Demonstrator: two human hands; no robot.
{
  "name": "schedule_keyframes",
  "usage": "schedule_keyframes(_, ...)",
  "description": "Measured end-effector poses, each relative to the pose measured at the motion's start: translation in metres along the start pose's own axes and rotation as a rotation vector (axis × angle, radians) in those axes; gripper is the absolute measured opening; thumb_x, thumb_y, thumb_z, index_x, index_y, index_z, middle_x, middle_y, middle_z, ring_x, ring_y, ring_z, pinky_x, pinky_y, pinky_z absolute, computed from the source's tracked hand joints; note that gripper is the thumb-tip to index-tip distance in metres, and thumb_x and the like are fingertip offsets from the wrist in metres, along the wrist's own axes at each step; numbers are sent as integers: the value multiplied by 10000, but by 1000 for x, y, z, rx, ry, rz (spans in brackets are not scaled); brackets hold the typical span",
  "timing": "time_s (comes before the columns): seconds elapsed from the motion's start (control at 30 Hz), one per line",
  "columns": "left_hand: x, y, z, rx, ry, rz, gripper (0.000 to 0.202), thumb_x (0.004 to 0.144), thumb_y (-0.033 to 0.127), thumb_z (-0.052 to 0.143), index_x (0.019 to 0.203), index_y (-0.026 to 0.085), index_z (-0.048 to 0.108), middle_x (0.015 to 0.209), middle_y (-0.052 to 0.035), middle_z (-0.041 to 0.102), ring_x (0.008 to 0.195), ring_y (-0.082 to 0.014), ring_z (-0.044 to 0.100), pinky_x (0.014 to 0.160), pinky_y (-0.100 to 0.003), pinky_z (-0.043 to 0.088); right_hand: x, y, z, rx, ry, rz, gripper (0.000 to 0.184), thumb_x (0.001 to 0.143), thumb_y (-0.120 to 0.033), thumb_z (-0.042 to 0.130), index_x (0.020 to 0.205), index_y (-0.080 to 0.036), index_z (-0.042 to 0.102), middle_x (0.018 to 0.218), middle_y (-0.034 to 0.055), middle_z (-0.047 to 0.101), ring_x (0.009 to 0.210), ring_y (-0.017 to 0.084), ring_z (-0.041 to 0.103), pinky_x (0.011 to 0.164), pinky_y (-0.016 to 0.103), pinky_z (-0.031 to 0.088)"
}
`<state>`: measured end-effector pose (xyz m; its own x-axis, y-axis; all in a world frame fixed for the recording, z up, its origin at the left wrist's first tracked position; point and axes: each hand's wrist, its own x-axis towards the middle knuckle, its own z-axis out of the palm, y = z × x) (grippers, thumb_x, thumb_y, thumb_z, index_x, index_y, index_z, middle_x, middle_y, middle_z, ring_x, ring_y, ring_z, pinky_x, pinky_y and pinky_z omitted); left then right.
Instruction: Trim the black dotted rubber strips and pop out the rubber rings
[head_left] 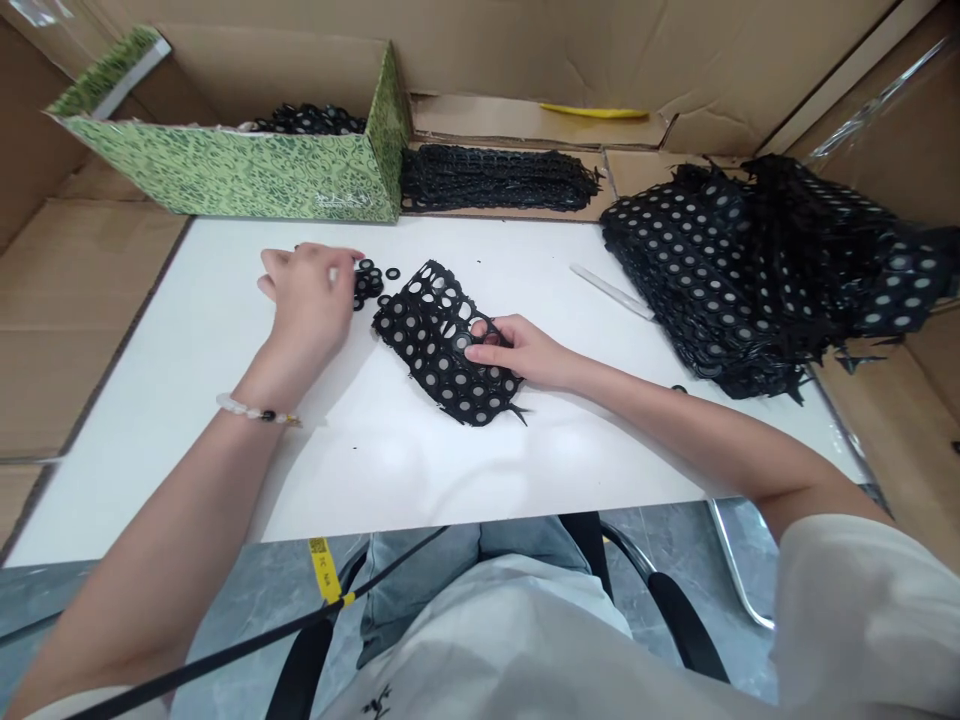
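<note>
My right hand (544, 355) grips the right edge of a black perforated rubber sheet (442, 365), with the thumb on top. Most of the sheet's round cells show grey centres with dark rings around them; along its upper edge the cells are open holes. My left hand (311, 295) is closed, fingers curled, just left of a small heap of black rubber rings (369, 283). Its fingertips reach the heap's edge, and whatever they pinch is hidden. One loose ring (393, 273) lies beside the heap, and another touches the sheet's left corner.
A green patterned box (247, 175) with black pieces inside stands at the back left. Beside it lies a stack of black netted strips (499, 178). A large pile of black perforated sheets (720, 270) covers the right side, near a clear strip (611, 290). Cardboard walls surround the white table (450, 470).
</note>
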<state>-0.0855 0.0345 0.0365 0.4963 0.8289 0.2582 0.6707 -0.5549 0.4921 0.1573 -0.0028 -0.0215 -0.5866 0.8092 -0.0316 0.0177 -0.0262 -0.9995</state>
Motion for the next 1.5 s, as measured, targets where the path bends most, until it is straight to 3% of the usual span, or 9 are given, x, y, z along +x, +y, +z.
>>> schedule_keyframes(0.27, -21, 28, 24, 48, -31, 104, 296, 926, 471, 530, 781, 227, 615, 763, -48, 651, 933, -293, 576, 998, -498, 325, 3, -1, 2, -89, 7, -63, 493, 842, -640, 667, 711, -193, 506, 625, -65, 394, 634, 108, 359, 642, 259, 309)
schedule_keyframes(0.53, -18, 26, 44, -51, -200, 120, 416, 957, 567, 474, 770, 201, 533, 770, -45, 630, 824, -252, 582, 889, -453, 368, 3, -2, -6, -34, -105, -135, 387, 842, -552, 701, 867, -176, 613, 863, 11, 618, 854, 169, 532, 836, 312, 429)
schedule_keyframes(0.77, -16, 27, 40, -290, -158, -13, 355, 917, 482, 529, 732, 198, 635, 752, -33, 656, 762, -217, 594, 760, -376, 429, 4, 1, -6, -33, -76, -75, 466, 772, -561, 782, 751, -196, 492, 694, -61, 377, 652, 100, 326, 618, 250, 309)
schedule_keyframes(0.87, -12, 22, 37, -435, -40, -148, 308, 886, 421, 557, 679, 199, 608, 703, -26, 634, 706, -196, 585, 700, -357, 444, 5, 1, -5, 6, -26, -44, 505, 777, -612, 753, 751, -206, 454, 681, -65, 354, 644, 98, 322, 600, 245, 278)
schedule_keyframes(1.0, -2, 0, 24, -558, 383, -368, 272, 851, 429, 551, 726, 192, 598, 726, -20, 634, 691, -161, 567, 719, -365, 440, 4, 2, -3, 35, 23, -1, 493, 750, -580, 783, 789, -201, 470, 680, -71, 362, 632, 88, 315, 592, 244, 247)
schedule_keyframes(1.1, 0, -20, 13, -291, 483, -479, 390, 880, 516, 485, 867, 176, 675, 857, -25, 678, 868, -187, 582, 801, -404, 388, 1, 1, -3, 18, 4, 3, 420, 747, -497, 791, 786, -180, 520, 697, -61, 404, 647, 88, 344, 619, 248, 278)
schedule_keyframes(1.27, -9, -34, 18, 181, 211, -478, 564, 896, 605, 421, 1161, 210, 724, 1224, -111, 630, 1307, -394, 345, 920, -584, 217, 0, 2, -7, 18, 11, -14, 276, 738, -357, 759, 850, -169, 590, 724, -48, 482, 699, 107, 441, 678, 261, 360)
schedule_keyframes(1.37, -13, -25, 23, 177, 194, -376, 556, 915, 607, 402, 1219, 235, 681, 1223, -122, 603, 1353, -416, 268, 920, -600, 198, 3, 4, -7, 29, 13, -9, 303, 738, -372, 766, 890, -159, 613, 715, -51, 503, 693, 107, 460, 688, 269, 384)
schedule_keyframes(1.5, -15, 3, 18, 174, 337, -197, 376, 981, 498, 427, 1092, 244, 682, 1224, -100, 616, 1274, -355, 378, 986, -551, 264, 6, 5, -5, 17, 45, 12, 392, 714, -448, 804, 902, -146, 637, 692, -58, 500, 666, 104, 453, 665, 266, 374)
